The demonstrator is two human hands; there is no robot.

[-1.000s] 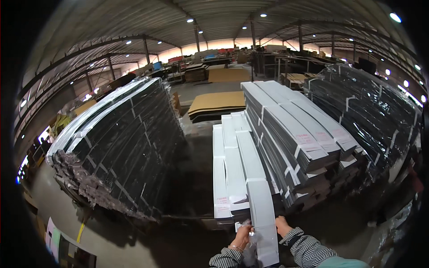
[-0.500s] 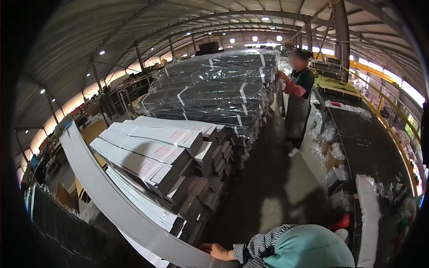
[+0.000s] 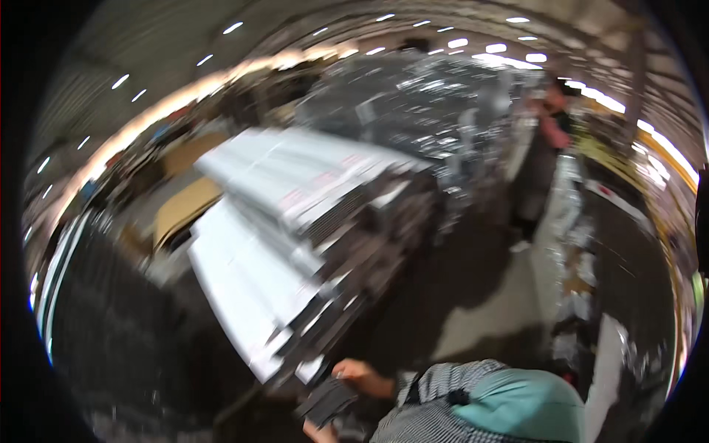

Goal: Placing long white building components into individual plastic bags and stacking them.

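Note:
My right hand (image 3: 362, 375), in a striped cuff, is closed on the upper edge of a dark grey flat piece (image 3: 329, 402) at the bottom centre. On its lower edge is my left hand (image 3: 319, 431), only partly in view, with its fingers hidden. Blur keeps me from telling what kind of piece it is. Just beyond my hands lies a stack of long white-faced boards (image 3: 255, 262) with dark ends, more of them piled higher behind (image 3: 295, 173).
A tall plastic-wrapped stack (image 3: 413, 96) stands behind the boards. A person in a dark apron (image 3: 535, 177) is beside it, in the aisle (image 3: 480, 295). Dark panels (image 3: 133, 317) fill the left, with cardboard (image 3: 185, 210) beyond. Another long dark stack (image 3: 635, 273) runs along the right.
The long pale strip that my hand rested on has left the view. My hands are now at a dark grey flat piece. The whole view has swung and blurred, with the stacks shifted right.

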